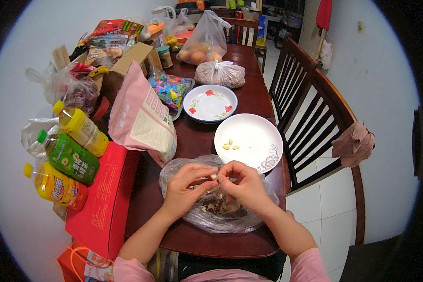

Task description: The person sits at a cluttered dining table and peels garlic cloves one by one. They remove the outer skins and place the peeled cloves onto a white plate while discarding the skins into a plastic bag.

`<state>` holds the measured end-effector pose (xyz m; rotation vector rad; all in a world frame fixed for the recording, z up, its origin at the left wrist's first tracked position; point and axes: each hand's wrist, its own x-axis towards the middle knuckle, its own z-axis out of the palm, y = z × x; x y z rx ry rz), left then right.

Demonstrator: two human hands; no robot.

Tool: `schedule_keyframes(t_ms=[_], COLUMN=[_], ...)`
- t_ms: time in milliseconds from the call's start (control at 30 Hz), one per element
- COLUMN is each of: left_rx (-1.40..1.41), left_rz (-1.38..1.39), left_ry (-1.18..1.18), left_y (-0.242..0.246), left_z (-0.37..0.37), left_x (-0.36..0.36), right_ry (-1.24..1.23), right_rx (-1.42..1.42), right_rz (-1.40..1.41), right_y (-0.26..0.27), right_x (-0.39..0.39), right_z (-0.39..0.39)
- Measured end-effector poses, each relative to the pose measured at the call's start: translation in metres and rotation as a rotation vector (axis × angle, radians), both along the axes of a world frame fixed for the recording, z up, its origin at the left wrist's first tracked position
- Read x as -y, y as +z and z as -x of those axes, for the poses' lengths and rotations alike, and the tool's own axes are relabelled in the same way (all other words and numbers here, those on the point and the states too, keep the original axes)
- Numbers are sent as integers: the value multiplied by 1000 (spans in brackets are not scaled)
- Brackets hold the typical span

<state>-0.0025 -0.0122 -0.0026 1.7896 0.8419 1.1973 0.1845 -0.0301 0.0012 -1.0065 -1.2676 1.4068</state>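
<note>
Between the fingertips of both hands is a small garlic clove (pixel 214 176), partly hidden by the fingers. My left hand (pixel 187 188) pinches it from the left, thumb and forefinger around it. My right hand (pixel 243 183) grips it from the other side with thumb and index finger. Below them a clear plastic bag (pixel 229 225) lies spread on the table, with brownish peelings (pixel 218 208) inside. Just beyond my right hand, a white plate (pixel 250 130) with a grey flower design carries several peeled garlic cloves (pixel 229 145).
A flower-patterned enamel dish (pixel 211 104) sits behind the plate. To the left stand a pink pouch (pixel 141 116), a red box (pixel 98 204) and drink bottles (pixel 72 158). Tied plastic bags (pixel 220 74) lie farther back on the wooden table (pixel 149 211). Slatted chairs (pixel 313 134) line the right side.
</note>
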Motion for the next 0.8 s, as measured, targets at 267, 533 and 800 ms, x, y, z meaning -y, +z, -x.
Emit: schedule_keyframes(t_ms=[267,533,800], left_rx=[-50,164,305], left_rz=[33,350,476], left_ry=[-11,-113,-219], left_y=[-8,-5,-12], left_z=[4,5,11], left_x=[-3,-1,-10], right_ry=[68,86,124], right_rx=[-123,-240,-341], right_rz=[73,162,239], right_y=[-1,2,-2], right_x=[-2,-3,-6], right_z=[-1,-2,-8])
